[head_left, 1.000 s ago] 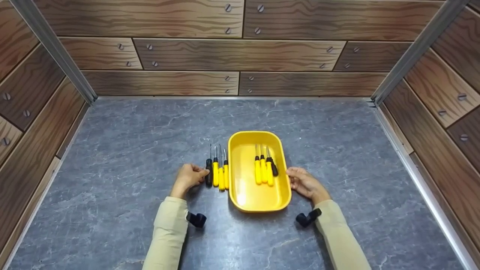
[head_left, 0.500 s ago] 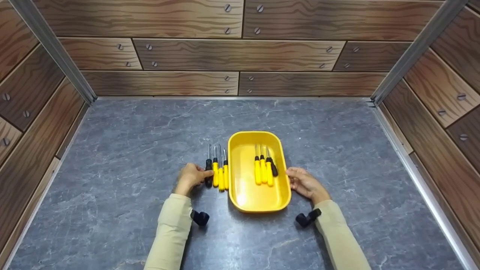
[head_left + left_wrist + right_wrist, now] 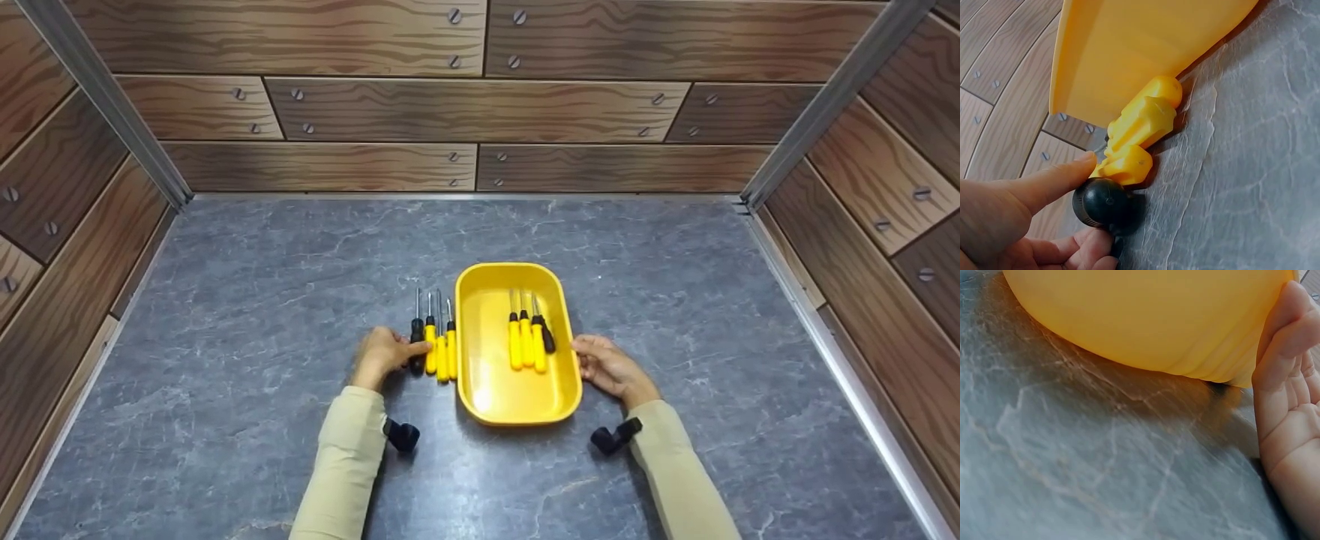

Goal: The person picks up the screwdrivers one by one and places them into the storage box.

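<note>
My left hand [image 3: 383,352] is at the left end of a row of screwdrivers left of the tray. Its thumb [image 3: 1058,177] lies across the black screwdriver [image 3: 1100,201] and reaches the nearest yellow screwdriver [image 3: 1129,165]; the other fingers curl on the black handle's far side. More yellow-handled screwdrivers [image 3: 442,360] lie between there and the tray, shafts pointing away. Inside the yellow tray [image 3: 487,397] lie several screwdrivers [image 3: 528,341], yellow-handled ones and a short black one. My right hand [image 3: 609,367] touches the tray's right outer wall with loosely bent fingers.
A grey marbled tabletop [image 3: 300,262] spreads around the tray. Wood-print panels [image 3: 480,109] close off the back and both sides, with metal rails [image 3: 847,375] along the edges. A black wrist camera [image 3: 401,435] sits by the left cuff, another [image 3: 615,436] by the right.
My left hand has shifted slightly right, its thumb passing over the black handle to the adjacent yellow one. The tray, the screwdrivers and my right hand look unmoved.
</note>
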Available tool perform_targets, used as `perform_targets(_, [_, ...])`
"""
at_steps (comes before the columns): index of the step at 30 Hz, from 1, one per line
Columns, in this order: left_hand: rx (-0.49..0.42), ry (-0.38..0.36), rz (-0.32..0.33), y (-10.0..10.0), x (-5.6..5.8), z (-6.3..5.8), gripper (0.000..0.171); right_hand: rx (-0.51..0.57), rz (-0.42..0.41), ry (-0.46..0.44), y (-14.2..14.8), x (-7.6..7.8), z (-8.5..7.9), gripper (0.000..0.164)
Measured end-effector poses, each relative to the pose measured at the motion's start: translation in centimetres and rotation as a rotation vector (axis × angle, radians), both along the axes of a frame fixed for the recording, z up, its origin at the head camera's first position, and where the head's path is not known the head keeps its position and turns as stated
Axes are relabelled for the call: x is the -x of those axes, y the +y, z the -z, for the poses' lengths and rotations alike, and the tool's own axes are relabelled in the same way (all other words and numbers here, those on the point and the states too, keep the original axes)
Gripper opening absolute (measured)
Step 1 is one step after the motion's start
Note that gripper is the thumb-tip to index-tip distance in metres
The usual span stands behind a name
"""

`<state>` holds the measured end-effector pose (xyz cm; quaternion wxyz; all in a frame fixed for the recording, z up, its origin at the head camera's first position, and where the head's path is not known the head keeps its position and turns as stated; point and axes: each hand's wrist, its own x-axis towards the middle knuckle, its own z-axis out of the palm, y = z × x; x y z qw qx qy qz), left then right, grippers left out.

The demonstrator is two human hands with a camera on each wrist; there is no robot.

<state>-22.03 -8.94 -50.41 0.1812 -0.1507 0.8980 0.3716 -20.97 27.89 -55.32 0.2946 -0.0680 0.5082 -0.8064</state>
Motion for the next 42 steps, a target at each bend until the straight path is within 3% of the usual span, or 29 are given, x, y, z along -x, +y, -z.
perform_targets(5, [0.009, 0.006, 0.006, 0.0, 0.07, 0.12, 0.05, -0.017, 0.005, 0.001, -0.03, -0.06, -0.08, 0.029])
perform_targets(11, [-0.051, 0.034, -0.005, -0.14, 0.12, 0.38, 0.052, -0.026, 0.007, -0.005, -0.06, 0.0, -0.13, 0.028])
perform_targets(19, [-0.094, 0.002, -0.033, -0.34, 0.27, 0.57, 0.053, -0.018, 0.005, -0.019, -0.04, 0.05, -0.06, 0.027])
perform_targets(24, [-0.167, -0.008, -0.07, -0.46, 0.23, 0.66, 0.043, -0.012, 0.007, -0.022, -0.04, 0.03, -0.08, 0.026])
perform_targets(32, [-0.335, 0.054, -0.108, -0.7, -0.27, 0.78, 0.025, -0.012, 0.01, -0.026, -0.07, -0.03, -0.11, 0.027])
perform_targets(42, [-0.484, 0.047, -0.141, -0.93, -0.07, 0.57, 0.017, -0.023, 0.002, 0.006, 0.01, 0.02, 0.07, 0.028])
